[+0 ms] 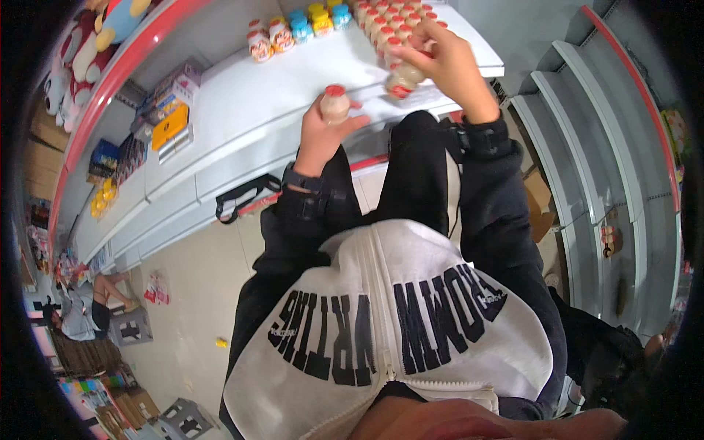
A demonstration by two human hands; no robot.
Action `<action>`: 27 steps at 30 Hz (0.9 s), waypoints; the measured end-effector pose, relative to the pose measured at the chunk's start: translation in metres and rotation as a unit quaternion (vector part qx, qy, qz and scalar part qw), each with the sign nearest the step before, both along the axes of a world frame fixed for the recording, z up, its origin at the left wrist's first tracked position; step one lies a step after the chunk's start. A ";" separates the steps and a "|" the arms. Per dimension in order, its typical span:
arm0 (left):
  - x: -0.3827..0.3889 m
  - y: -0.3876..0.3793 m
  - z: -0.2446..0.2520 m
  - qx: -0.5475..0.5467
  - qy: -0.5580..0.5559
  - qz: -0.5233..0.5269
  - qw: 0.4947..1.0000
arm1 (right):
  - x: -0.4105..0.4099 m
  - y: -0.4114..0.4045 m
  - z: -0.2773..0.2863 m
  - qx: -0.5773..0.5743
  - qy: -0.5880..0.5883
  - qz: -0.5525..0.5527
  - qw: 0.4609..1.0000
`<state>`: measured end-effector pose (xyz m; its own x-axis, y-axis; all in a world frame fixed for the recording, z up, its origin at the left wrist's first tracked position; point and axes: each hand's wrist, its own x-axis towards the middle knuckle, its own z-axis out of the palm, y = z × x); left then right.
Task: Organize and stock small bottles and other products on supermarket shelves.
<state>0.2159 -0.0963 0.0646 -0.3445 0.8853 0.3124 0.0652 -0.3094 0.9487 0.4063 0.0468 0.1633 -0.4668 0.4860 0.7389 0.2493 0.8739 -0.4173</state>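
My left hand [322, 135] holds a small red-capped bottle [335, 104] upright just over the front edge of a white shelf [236, 88]. To the right, my right hand [454, 63] grips a second small bottle [404, 81], which is tilted and slightly blurred, with red print near its lower end. Behind that hand stand tight rows of similar red-capped bottles [379, 25] at the shelf's right end. My fingers hide part of these rows.
Blue-and-yellow small bottles [302, 27] line the back of the shelf. Boxes [170, 124] stand farther left. A black strap [247, 195] hangs below the shelf edge. Tiered grey shelving [599, 165] is on my right. A seated person [82, 313] is at far left.
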 end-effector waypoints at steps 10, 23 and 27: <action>-0.056 0.063 0.001 -0.049 0.120 0.228 0.965 | 0.068 0.207 0.018 0.018 -0.114 -0.176 0.978; -0.058 0.115 -0.075 -0.033 0.371 0.331 0.867 | 0.006 0.375 -0.086 -0.035 -0.194 -0.165 0.966; -0.053 0.116 -0.069 -0.035 0.397 0.324 0.858 | 0.014 0.428 -0.118 -0.051 -0.254 -0.105 0.960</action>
